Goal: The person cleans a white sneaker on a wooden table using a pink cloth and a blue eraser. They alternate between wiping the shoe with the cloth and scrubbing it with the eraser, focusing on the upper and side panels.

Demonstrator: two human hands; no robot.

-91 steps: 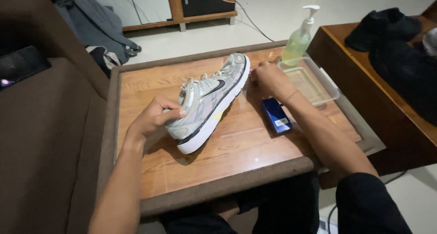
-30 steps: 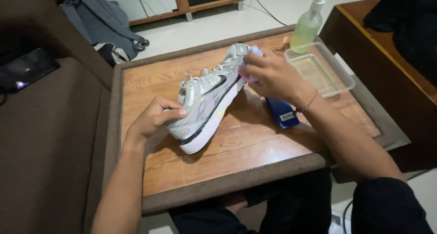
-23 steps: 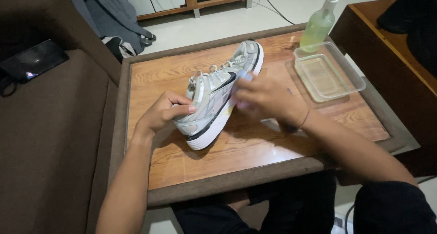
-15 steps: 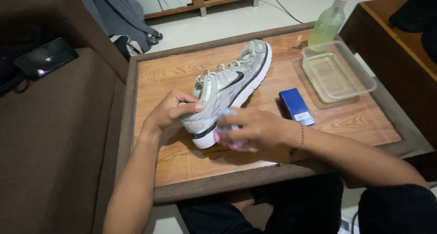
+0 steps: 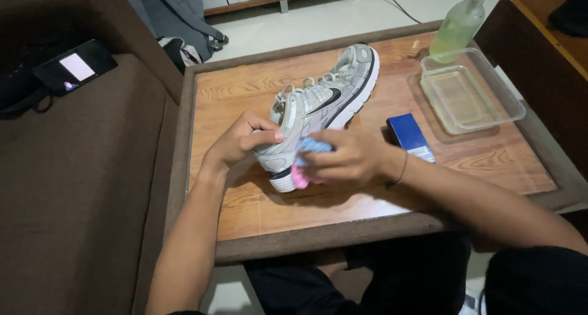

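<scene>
Step in hand: wiping the shoe (image 5: 324, 103); by the look of it, the side near the heel is being rubbed with a cloth (image 5: 304, 162).
Left hand (image 5: 245, 140): closed around the heel end of the shoe, thumb on the upper, holding it steady on its sole.
Right hand (image 5: 346, 157): clenched on the pink and pale blue cloth, pressing it against the shoe's side, low by the heel.
Shoe: a silver-grey trainer with a white sole, standing on the worktop (image 5: 257, 198), heel toward the person, toe pointing away and to the right.
Next move, as a judgement: the cloth needs firm, even pressure along the side while the left hand keeps the heel from sliding; the far toe end would call for a longer reach.
Near the shoe: a small blue box (image 5: 409, 134) just beside the right wrist; beyond it a clear shallow tray (image 5: 470, 94), and a pump bottle (image 5: 460, 24) of pale green liquid at the far corner.
Surface: a glossy wood-grain worktop with a padded brown border.
Room: a brown sofa (image 5: 73, 186) on the left with a lit phone (image 5: 75, 67) lying on it, a grey backpack (image 5: 177, 15) on the pale tiled floor, a second wooden table (image 5: 539, 39) to the right.
</scene>
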